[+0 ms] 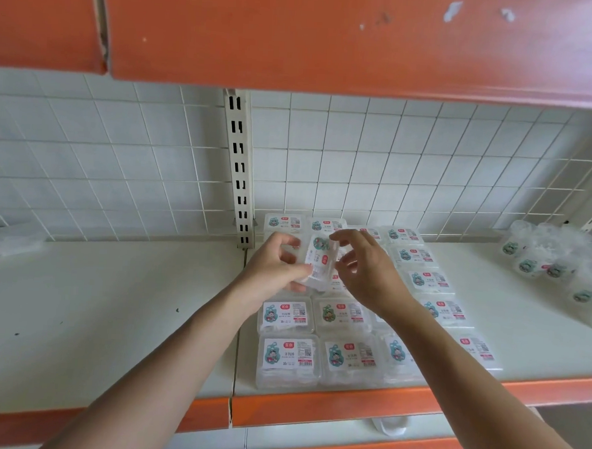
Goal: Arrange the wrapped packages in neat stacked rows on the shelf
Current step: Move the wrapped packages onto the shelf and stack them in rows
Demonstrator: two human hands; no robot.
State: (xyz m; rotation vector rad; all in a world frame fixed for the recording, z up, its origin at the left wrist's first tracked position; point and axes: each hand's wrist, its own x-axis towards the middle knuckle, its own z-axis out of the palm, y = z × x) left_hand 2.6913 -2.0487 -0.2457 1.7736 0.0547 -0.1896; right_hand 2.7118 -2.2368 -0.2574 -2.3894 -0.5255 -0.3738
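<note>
Setting: store shelving. White shelf (111, 317) with an orange front lip; white wire grid back panel (411, 155) behind it; slotted upright (239, 166) at the seam between two shelf sections; orange upper shelf (332, 37) overhead.

Arranged packages (344, 359): clear flat plastic boxes, each with a white label carrying a teal cartoon figure and a red logo. They lie label-up in side-by-side rows on the right shelf section, running from the back panel to the front lip. Edges touch or nearly touch. How many layers deep they lie I cannot tell.

Held package (320, 263): same type, lifted above the middle of the rows and tilted, label turned toward the camera with its long side running front to back.

Left hand (278, 268): fingers curled, thumb and fingertips pinching the near left edge of the held package.

Right hand (364, 272): fingers bent, fingertips gripping the far top end of the same package; the forearm crosses over the right-hand rows.

Loose pile of packages (553, 265): unsorted, partly in clear wrap, at the far right of the shelf, well apart from the rows.

Crumpled clear plastic (2, 243) at the far left by the back panel.
</note>
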